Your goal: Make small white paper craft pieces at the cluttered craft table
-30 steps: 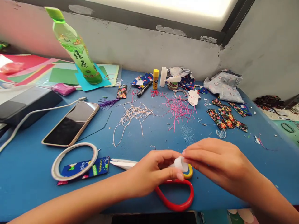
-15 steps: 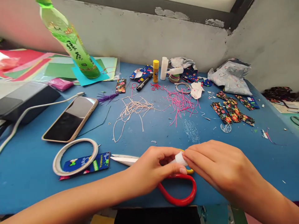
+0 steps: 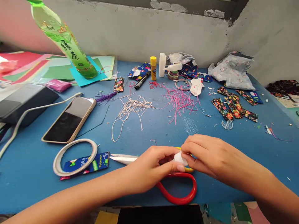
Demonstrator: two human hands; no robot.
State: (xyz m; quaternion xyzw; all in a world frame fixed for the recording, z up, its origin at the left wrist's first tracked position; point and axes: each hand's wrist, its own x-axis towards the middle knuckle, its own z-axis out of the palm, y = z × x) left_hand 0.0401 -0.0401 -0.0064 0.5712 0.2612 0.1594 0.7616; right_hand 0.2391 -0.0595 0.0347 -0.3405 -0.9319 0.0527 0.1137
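Note:
Near the table's front edge, my left hand (image 3: 155, 166) is closed, pinching a small white cylindrical piece (image 3: 180, 158) between thumb and fingers. My right hand (image 3: 211, 155) meets it from the right, its bent fingertips closed on the piece's far end; part of it is hidden by the fingers. Beneath both hands lie scissors with a red handle (image 3: 181, 201) and a yellow handle loop, the pale blades (image 3: 123, 158) pointing left. To the left, a white tape ring (image 3: 56, 163) rests partly on a blue patterned fabric-covered strip (image 3: 102, 160).
A phone (image 3: 67, 121) and a tall green bottle (image 3: 77, 57) stand left. Thread piles, beige (image 3: 133, 109) and pink (image 3: 181, 101), lie mid-table. Behind them are a yellow glue stick (image 3: 153, 68), a marker (image 3: 142, 80) and white bottles (image 3: 162, 65). Floral strips (image 3: 221, 109) lie right.
My right hand's fingers have curled and shifted slightly on the white piece, which has tilted a little. My left hand stays in nearly the same place. The camera view has shifted slightly.

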